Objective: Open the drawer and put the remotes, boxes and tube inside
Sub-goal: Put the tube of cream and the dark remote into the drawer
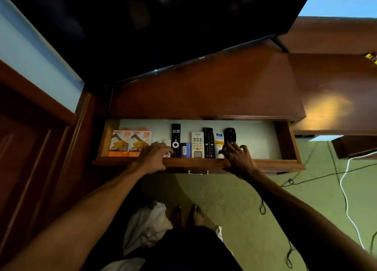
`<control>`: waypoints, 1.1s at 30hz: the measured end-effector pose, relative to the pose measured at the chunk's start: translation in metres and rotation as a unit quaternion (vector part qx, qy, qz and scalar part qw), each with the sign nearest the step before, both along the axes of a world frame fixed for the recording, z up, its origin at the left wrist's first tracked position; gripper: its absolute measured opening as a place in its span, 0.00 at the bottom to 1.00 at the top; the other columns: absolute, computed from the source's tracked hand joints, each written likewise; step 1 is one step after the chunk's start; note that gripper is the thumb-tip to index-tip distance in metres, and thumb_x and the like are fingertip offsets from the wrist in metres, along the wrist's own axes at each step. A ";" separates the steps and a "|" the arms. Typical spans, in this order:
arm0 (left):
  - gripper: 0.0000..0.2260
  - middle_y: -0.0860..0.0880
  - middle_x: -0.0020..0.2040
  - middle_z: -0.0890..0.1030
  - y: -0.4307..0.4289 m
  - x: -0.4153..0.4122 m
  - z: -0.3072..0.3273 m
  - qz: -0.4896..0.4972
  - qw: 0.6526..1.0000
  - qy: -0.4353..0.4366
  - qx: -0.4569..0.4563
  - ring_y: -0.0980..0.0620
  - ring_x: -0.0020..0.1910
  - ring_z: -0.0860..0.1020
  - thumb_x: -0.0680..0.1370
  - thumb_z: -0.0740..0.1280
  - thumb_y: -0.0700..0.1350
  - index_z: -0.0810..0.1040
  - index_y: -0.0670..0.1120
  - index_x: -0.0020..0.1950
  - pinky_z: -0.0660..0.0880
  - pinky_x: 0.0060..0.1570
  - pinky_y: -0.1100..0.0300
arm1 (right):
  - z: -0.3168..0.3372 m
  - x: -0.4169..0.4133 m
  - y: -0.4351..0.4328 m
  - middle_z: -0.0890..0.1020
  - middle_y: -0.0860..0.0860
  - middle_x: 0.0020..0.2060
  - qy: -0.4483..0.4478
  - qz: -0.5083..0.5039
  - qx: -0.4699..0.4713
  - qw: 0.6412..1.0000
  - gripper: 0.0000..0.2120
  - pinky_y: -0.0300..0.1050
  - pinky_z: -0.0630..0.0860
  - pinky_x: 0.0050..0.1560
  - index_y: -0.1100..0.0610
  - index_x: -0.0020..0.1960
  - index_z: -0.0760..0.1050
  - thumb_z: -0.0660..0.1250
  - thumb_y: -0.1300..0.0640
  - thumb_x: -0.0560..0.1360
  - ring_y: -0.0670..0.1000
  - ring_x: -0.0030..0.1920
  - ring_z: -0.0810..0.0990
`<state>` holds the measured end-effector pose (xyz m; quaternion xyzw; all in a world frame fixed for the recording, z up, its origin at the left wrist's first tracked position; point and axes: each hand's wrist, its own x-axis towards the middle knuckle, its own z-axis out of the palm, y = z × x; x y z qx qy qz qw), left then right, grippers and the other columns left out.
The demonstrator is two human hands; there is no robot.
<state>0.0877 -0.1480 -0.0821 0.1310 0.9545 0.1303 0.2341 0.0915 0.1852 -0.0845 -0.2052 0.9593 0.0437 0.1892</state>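
Observation:
The wooden drawer [285,162] stands pulled out under the cabinet top. Inside lie two orange boxes [129,141] at the left, a slim black remote [175,138], a blue box [185,149], a white remote [197,144], a black remote [208,142], a white-and-yellow tube [219,142] and a rounded black remote [230,135]. My left hand [154,157] rests over the drawer's front edge, fingers curled down near a small white item. My right hand [238,156] lies on the front edge with fingers touching the rounded remote's lower end.
A large dark TV [163,26] stands on the brown cabinet top [224,87]. A wooden panel [30,158] is at the left. Black and white cables [344,191] run over the green carpet at the right. White cloth [146,223] lies by my feet.

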 end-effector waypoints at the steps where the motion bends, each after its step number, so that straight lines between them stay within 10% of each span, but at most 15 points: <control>1: 0.30 0.53 0.62 0.75 0.000 -0.005 -0.001 0.001 1.000 0.018 -0.002 0.51 0.61 0.70 0.66 0.77 0.49 0.73 0.56 0.66 0.68 0.62 0.48 | 0.001 -0.006 0.001 0.72 0.53 0.67 0.013 -0.009 -0.003 1.000 0.35 0.59 0.69 0.62 0.49 0.68 0.69 0.75 0.42 0.65 0.57 0.68 0.69; 15: 0.57 0.46 0.80 0.53 -0.002 -0.109 -0.002 0.016 0.982 0.155 -0.110 0.43 0.78 0.52 0.60 0.80 0.61 0.50 0.52 0.80 0.50 0.75 0.40 | 0.001 -0.111 -0.004 0.53 0.60 0.78 0.066 -0.139 -0.054 0.987 0.61 0.63 0.57 0.75 0.57 0.78 0.47 0.81 0.43 0.57 0.62 0.77 0.54; 22: 0.51 0.49 0.81 0.47 -0.003 -0.147 -0.010 0.039 0.988 0.118 -0.096 0.47 0.80 0.47 0.66 0.77 0.57 0.50 0.52 0.80 0.47 0.76 0.39 | -0.006 -0.149 -0.009 0.45 0.58 0.79 0.049 -0.151 -0.072 0.985 0.61 0.60 0.50 0.78 0.58 0.79 0.39 0.78 0.46 0.63 0.59 0.79 0.45; 33: 0.40 0.51 0.80 0.56 0.003 -0.155 -0.012 0.072 0.986 0.119 -0.093 0.47 0.79 0.54 0.73 0.73 0.51 0.54 0.55 0.79 0.54 0.75 0.37 | -0.007 -0.166 -0.004 0.58 0.58 0.78 0.072 -0.144 -0.061 0.985 0.44 0.60 0.68 0.70 0.56 0.78 0.51 0.73 0.55 0.71 0.60 0.77 0.60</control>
